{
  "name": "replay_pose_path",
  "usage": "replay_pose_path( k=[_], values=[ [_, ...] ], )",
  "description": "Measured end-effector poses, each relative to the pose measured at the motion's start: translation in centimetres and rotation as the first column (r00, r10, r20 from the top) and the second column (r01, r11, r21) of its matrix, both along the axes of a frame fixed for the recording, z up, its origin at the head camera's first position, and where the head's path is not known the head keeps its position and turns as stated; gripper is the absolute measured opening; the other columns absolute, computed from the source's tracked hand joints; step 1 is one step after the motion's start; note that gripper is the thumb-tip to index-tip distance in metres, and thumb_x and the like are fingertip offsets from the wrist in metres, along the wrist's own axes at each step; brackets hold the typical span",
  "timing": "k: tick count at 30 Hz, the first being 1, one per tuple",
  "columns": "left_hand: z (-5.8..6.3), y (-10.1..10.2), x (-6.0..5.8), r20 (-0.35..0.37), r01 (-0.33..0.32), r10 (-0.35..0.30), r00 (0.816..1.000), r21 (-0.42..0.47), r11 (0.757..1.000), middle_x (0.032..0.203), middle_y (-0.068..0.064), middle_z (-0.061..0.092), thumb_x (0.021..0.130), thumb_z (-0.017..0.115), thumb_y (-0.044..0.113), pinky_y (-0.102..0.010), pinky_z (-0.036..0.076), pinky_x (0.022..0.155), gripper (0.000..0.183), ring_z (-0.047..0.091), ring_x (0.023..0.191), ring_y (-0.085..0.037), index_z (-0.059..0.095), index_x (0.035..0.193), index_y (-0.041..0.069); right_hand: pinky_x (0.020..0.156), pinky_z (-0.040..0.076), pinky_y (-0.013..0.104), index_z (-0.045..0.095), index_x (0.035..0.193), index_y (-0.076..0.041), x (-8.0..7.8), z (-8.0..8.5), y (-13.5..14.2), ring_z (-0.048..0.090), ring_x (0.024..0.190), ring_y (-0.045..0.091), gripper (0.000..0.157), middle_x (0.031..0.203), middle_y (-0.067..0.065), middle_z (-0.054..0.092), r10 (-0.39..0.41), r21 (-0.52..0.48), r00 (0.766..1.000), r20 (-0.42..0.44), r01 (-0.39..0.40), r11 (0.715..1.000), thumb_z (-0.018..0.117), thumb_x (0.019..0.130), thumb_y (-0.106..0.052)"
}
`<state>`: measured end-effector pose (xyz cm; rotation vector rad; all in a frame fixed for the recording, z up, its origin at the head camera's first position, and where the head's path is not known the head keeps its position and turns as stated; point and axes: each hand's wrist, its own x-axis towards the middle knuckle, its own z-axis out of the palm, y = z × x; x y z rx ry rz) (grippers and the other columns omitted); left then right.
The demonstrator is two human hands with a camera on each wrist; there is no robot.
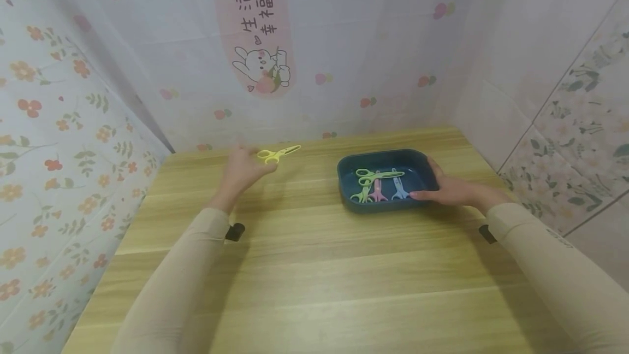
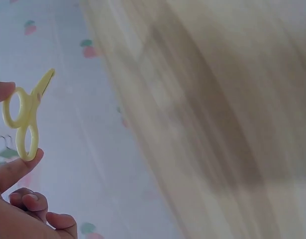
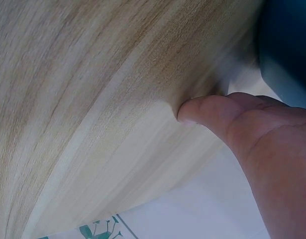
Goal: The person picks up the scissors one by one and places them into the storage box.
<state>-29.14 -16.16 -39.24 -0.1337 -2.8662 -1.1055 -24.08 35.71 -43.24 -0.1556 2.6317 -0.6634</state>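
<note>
My left hand is raised over the back left of the table and pinches a pair of yellow scissors by the handle loops. In the left wrist view the yellow scissors stand between thumb and a fingertip, with the other fingers curled below. At the right end of a dark teal box, my right hand grips the wall, thumb at the front rim. Inside lie green scissors across light green scissors and pink scissors, with blue scissors beside them.
The wooden table meets a hanging printed cloth at its back edge. Flowered sheets stand at the left and right sides. A small black piece shows at the left wrist, another at the right.
</note>
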Motion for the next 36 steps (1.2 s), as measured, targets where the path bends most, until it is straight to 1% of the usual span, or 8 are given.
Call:
replay_pose_path(
  k=[3,6,7,14,20,24,29,36],
  values=[
    [1.0,1.3,0.1,0.012,0.019,-0.019,1.0,0.039,0.999,0.17,-0.028,0.022,0.084,0.083,0.043,-0.063,0.039,0.122,0.083,0.038,0.151,-0.046,0.058,0.147,-0.004,0.121,0.022,0.079,-0.03,0.162,-0.003,0.0,0.0,0.0,0.016,0.151,0.071,0.135,0.168,0.046,-0.004,0.002,0.003,1.0,-0.001,-0.002,1.0,0.064,0.094,-0.072],
    [1.9,2.7,0.4,0.016,0.031,-0.032,0.999,0.071,0.997,0.153,-0.023,0.038,0.082,0.086,0.041,-0.06,0.043,0.118,0.082,0.045,0.137,-0.04,0.059,0.145,-0.003,0.121,0.023,0.079,-0.03,0.162,-0.003,0.1,0.0,0.0,0.016,0.151,0.071,0.135,0.168,0.046,-0.005,0.011,-0.004,1.0,-0.003,-0.011,1.0,0.065,0.094,-0.071],
    [2.3,3.2,0.5,0.016,0.036,-0.037,0.999,0.073,0.997,0.15,-0.021,0.039,0.081,0.086,0.041,-0.06,0.044,0.116,0.081,0.046,0.135,-0.039,0.06,0.145,-0.002,0.121,0.023,0.079,-0.03,0.162,-0.003,0.1,0.1,0.0,0.017,0.151,0.071,0.135,0.168,0.046,-0.005,0.014,-0.007,1.0,-0.004,-0.014,1.0,0.065,0.094,-0.071],
    [4.1,5.8,0.4,-0.034,0.114,-0.113,0.993,0.045,0.992,0.144,-0.021,0.044,0.079,0.086,0.04,-0.057,0.046,0.113,0.078,0.047,0.13,-0.036,0.063,0.141,-0.001,0.121,0.023,0.079,-0.031,0.162,-0.002,0.3,0.3,-0.2,0.017,0.151,0.07,0.134,0.168,0.045,-0.005,0.024,-0.013,1.0,0.0,-0.024,1.0,0.065,0.095,-0.069],
    [5.8,7.6,-0.1,-0.076,0.145,-0.144,0.987,0.008,0.989,0.134,-0.015,0.047,0.077,0.084,0.042,-0.049,0.05,0.104,0.074,0.049,0.118,-0.03,0.067,0.135,-0.001,0.12,0.022,0.079,-0.03,0.162,-0.003,0.3,0.4,-0.3,0.016,0.151,0.07,0.135,0.168,0.045,-0.006,0.006,-0.007,1.0,0.006,-0.006,1.0,0.064,0.094,-0.071],
    [6.8,9.0,-0.3,-0.081,0.174,-0.173,0.982,0.008,0.985,0.136,-0.015,0.048,0.077,0.086,0.042,-0.049,0.048,0.108,0.075,0.049,0.122,-0.03,0.068,0.136,-0.002,0.12,0.021,0.08,-0.031,0.162,-0.004,0.3,0.4,-0.2,0.014,0.151,0.071,0.135,0.168,0.045,-0.007,-0.004,-0.004,1.0,0.009,0.004,1.0,0.064,0.094,-0.072],
    [7.5,10.7,-0.4,-0.077,0.205,-0.202,0.976,0.025,0.979,0.139,-0.015,0.046,0.078,0.088,0.043,-0.049,0.048,0.111,0.074,0.05,0.126,-0.03,0.068,0.134,-0.002,0.12,0.021,0.08,-0.03,0.162,-0.004,0.2,0.2,-0.1,0.014,0.151,0.071,0.136,0.168,0.045,-0.006,-0.007,-0.01,1.0,0.004,0.007,1.0,0.066,0.093,-0.071],
    [7.5,13.0,-0.7,-0.069,0.239,-0.238,0.969,0.013,0.971,0.135,-0.012,0.047,0.079,0.088,0.044,-0.046,0.052,0.106,0.075,0.052,0.121,-0.028,0.067,0.135,-0.001,0.122,0.019,0.078,-0.03,0.162,-0.004,0.0,-0.1,-0.1,0.012,0.152,0.07,0.136,0.169,0.044,-0.007,-0.006,-0.014,1.0,0.0,0.006,1.0,0.067,0.093,-0.07]
  ],
)
